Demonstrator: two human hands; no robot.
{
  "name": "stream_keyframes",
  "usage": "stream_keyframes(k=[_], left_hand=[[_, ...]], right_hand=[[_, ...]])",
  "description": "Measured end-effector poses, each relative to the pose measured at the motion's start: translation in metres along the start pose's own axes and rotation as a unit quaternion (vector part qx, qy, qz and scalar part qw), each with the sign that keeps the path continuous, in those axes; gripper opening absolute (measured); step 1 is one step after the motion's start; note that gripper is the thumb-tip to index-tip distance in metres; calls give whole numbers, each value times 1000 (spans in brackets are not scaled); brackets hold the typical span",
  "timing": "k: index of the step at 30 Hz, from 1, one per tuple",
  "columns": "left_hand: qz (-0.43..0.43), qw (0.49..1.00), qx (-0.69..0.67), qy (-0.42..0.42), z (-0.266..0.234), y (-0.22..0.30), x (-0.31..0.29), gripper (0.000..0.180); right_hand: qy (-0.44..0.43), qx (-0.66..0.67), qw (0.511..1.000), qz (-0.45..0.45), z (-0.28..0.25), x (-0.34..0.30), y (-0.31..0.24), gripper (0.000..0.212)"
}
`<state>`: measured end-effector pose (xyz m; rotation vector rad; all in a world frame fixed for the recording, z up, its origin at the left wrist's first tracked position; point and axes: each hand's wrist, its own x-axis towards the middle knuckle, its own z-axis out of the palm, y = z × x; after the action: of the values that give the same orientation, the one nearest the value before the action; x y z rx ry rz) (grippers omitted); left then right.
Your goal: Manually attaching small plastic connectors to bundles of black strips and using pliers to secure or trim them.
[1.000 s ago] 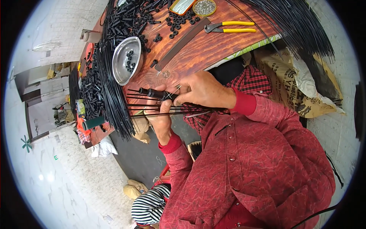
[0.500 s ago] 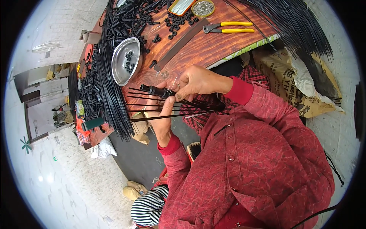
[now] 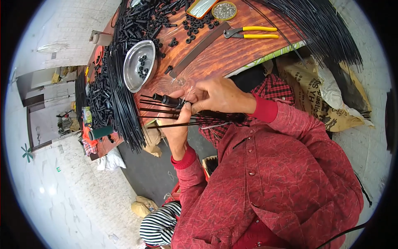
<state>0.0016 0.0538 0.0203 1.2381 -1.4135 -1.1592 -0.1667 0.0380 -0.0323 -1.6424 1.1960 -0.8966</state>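
Head view: the left hand [image 3: 177, 133] grips a black fitting [image 3: 168, 100], with black rods [image 3: 159, 111] beside it, near the edge of the tabletop [image 3: 211, 54]; the right hand [image 3: 219, 97] pinches thin wires [image 3: 188, 94] at the fitting's end.

Single head-worn fisheye; faces downward at close range onto left hand [image 3: 177, 129], right hand [image 3: 224, 95], wooden table [image 3: 248, 47].

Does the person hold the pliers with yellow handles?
No, the pliers lie on the wooden table, apart from the left hand and the right hand.
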Motion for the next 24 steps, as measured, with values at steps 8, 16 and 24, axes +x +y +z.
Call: stream_keyframes(k=[8,16,24], left_hand=[[-7,975,-95,-202,-34,4,12,40],[-62,962,-163,-208,-43,-4,8,45],[-107,939,-160,-285,-46,1,13,52]], right_hand=[[-311,336,886,-78,20,-3,13,50],[-379,490,783,-60,29,5,20,51],[-326,589,739,-32,23,6,-10,46]])
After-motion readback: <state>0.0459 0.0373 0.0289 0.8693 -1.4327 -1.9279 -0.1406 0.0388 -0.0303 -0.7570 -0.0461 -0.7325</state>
